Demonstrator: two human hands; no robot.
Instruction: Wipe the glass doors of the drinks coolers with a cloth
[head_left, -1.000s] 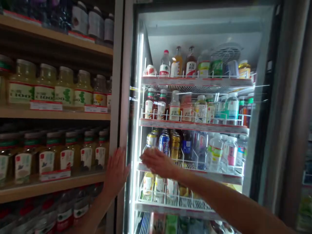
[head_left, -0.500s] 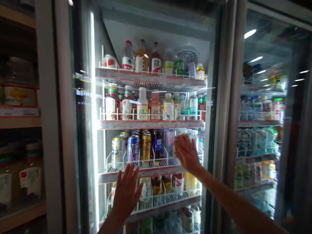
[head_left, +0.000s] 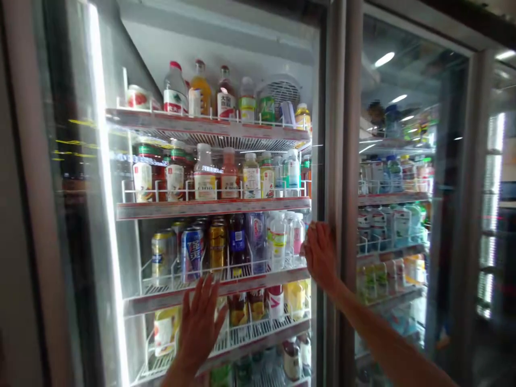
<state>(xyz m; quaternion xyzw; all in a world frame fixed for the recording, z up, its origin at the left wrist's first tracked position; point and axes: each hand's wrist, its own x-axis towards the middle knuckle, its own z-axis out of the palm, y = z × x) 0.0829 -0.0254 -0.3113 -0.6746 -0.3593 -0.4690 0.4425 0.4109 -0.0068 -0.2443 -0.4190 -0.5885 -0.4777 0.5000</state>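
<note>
Lit shelves (head_left: pixel 213 207) of drinks (head_left: pixel 205 180) are standing behind the glass door (head_left: pixel 189 220) directly ahead. The left hand (head_left: pixel 199 325) is facing the glass, fingers spread; the right hand (head_left: pixel 321 255) is showing bent fingers beside the metal frame (head_left: pixel 347 156), its grip unclear.

On the top shelf (head_left: pixel 209 127) we see assorted bottles (head_left: pixel 200 92), on the second shelf (head_left: pixel 213 208) juice bottles (head_left: pixel 204 174), on the third shelf (head_left: pixel 262 281) upright cans (head_left: pixel 192 251) beside clear bottles (head_left: pixel 278 244).

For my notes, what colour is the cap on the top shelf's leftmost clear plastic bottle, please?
The cap is red (head view).
</note>
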